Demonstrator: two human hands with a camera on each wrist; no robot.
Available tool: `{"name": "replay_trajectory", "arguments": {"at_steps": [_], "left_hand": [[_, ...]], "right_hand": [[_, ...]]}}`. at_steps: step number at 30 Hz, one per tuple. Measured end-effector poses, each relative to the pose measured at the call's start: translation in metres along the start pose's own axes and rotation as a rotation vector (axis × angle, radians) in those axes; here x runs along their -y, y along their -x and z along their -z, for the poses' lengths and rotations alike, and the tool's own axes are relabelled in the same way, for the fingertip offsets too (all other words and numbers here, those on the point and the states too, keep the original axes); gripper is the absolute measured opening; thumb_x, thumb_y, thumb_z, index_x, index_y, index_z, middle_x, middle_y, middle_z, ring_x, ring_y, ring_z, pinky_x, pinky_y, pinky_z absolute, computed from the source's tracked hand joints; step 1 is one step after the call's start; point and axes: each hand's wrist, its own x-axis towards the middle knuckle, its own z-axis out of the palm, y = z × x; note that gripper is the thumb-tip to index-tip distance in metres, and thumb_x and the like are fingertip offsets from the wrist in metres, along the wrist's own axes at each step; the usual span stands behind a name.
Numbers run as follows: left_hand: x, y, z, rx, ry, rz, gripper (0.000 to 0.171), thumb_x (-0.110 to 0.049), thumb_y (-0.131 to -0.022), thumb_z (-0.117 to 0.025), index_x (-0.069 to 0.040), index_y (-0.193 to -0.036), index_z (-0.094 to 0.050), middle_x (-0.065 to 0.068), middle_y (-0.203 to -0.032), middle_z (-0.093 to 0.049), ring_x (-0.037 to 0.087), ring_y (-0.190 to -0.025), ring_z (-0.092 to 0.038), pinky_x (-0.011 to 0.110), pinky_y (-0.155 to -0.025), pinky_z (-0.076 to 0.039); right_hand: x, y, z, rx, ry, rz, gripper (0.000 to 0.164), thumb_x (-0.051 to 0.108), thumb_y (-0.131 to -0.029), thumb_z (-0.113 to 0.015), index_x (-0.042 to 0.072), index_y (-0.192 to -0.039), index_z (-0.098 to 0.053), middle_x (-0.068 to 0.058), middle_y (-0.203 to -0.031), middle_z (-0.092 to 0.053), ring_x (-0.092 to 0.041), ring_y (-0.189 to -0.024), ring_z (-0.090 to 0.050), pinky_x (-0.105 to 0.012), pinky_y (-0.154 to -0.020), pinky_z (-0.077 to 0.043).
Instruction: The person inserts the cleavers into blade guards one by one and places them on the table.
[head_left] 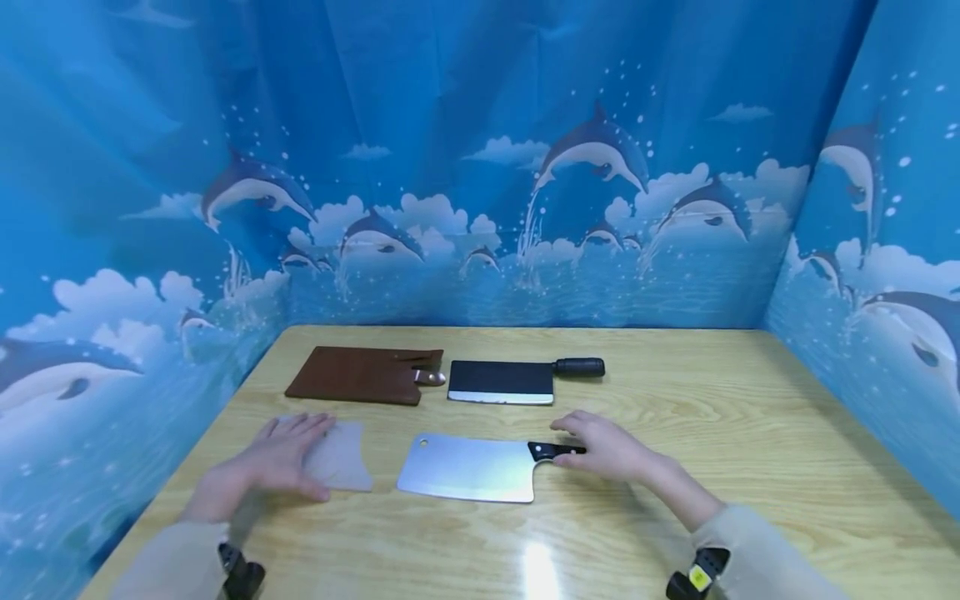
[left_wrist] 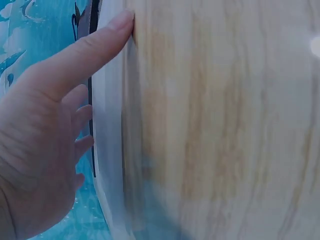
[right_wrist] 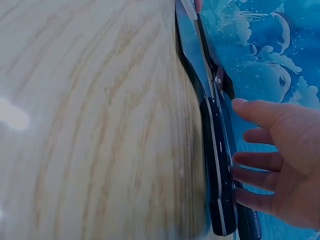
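A silver cleaver (head_left: 474, 468) with a black handle (right_wrist: 218, 170) lies on the table, its blade toward the left. My right hand (head_left: 603, 447) hovers at that handle with fingers loosely bent and spread, not wrapped round it; the right wrist view shows the palm and fingertips (right_wrist: 241, 159) beside the handle. To the left lies a whitish, translucent flat sheath (head_left: 347, 458). Over its left part, my left hand (head_left: 279, 457) reaches with fingers extended, hiding some of it. In the left wrist view, the thumb (left_wrist: 95, 52) stretches across the sheath's pale edge (left_wrist: 109, 130).
Behind these lie a brown leather sheath (head_left: 360, 375) with a snap strap and a dark-bladed cleaver (head_left: 501, 379) with a black handle. The wooden table (head_left: 750, 433) meets a blue dolphin-print curtain (head_left: 480, 208) at its back and sides.
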Motion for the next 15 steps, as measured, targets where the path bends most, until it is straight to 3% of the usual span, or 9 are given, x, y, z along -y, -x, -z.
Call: {"name": "replay_trajectory", "arguments": {"at_steps": [7,12,15], "left_hand": [[-0.0024,0.0009,0.0003,-0.010,-0.013,0.013,0.107,-0.061,-0.053,-0.077,0.002,-0.133,-0.044,0.028,-0.127,-0.045,0.049,-0.116,-0.040,0.070,-0.096,-0.017],[-0.0018,0.0042,0.0000,0.020,-0.001,0.039,0.109,-0.062,-0.055,-0.075,0.004,-0.135,-0.041,0.030,-0.131,-0.042,0.052,-0.118,-0.037,0.070,-0.094,-0.019],[-0.0020,0.0051,-0.0004,0.004,0.010,0.034,0.108,-0.062,-0.056,-0.074,0.004,-0.135,-0.041,0.027,-0.131,-0.045,0.050,-0.118,-0.038,0.069,-0.094,-0.022]], "right_hand": [[0.0029,-0.0039,-0.0044,0.045,0.016,-0.020,0.051,0.027,-0.081,-0.071,0.004,-0.124,-0.056,-0.013,-0.118,-0.056,-0.029,-0.106,-0.054,-0.046,-0.090,-0.044],[0.0030,-0.0073,-0.0076,0.082,0.043,-0.023,0.050,0.025,-0.080,-0.072,0.004,-0.123,-0.057,-0.011,-0.112,-0.057,-0.027,-0.100,-0.055,-0.045,-0.087,-0.045],[0.0030,-0.0086,-0.0081,0.085,0.064,-0.024,0.050,0.024,-0.079,-0.073,0.005,-0.123,-0.057,-0.009,-0.108,-0.057,-0.025,-0.096,-0.056,-0.044,-0.084,-0.046]]}}
